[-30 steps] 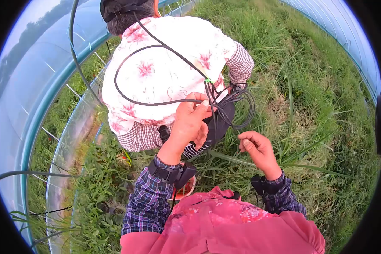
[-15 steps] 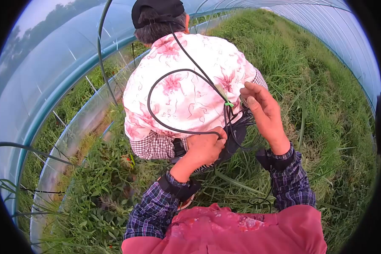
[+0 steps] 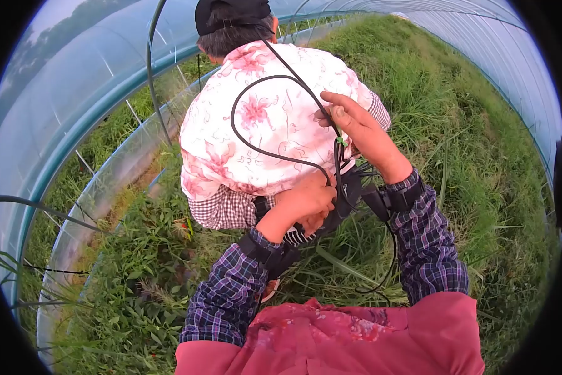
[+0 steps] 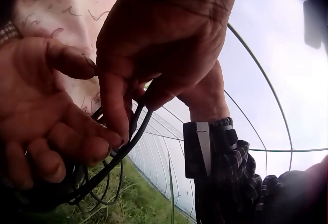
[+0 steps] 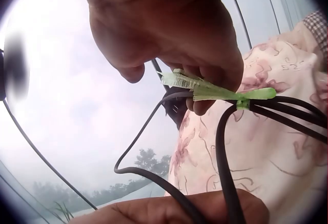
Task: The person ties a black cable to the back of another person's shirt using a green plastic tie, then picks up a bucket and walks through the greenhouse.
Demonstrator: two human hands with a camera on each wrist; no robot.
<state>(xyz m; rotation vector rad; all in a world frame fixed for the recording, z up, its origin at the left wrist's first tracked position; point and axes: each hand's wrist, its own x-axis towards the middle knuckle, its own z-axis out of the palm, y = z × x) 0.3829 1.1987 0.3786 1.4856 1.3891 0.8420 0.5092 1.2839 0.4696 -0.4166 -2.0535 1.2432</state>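
- A person in a plaid shirt and pink apron stands behind a second person (image 3: 265, 125), who crouches in tall grass (image 3: 468, 162) inside a plastic tunnel (image 3: 62, 106).
- The crouching person wears a white floral top and a dark cap, with their back to the camera.
- A black cable (image 3: 243, 134) loops across that back and runs down to a tangle of cables at the crouching person's waist.
- The left hand (image 3: 303, 203) sits low at the waist, fingers curled round the bunched cables. In the left wrist view, several black strands pass between its fingers (image 4: 110, 106).
- The right hand (image 3: 356, 128) is higher, against the floral back, above the left hand.
- In the right wrist view its fingertips (image 5: 215, 78) pinch a green tie (image 5: 220, 91), which wraps several cable strands together. The tie's loose tail sticks out to the left.
- In the head view the tie (image 3: 340, 142) shows as a small green spot just below the right hand, on the cable bundle.
- A thin black lead hangs from the right wrist down toward the grass.
- Curved tunnel hoops and clear sheeting run along both sides.
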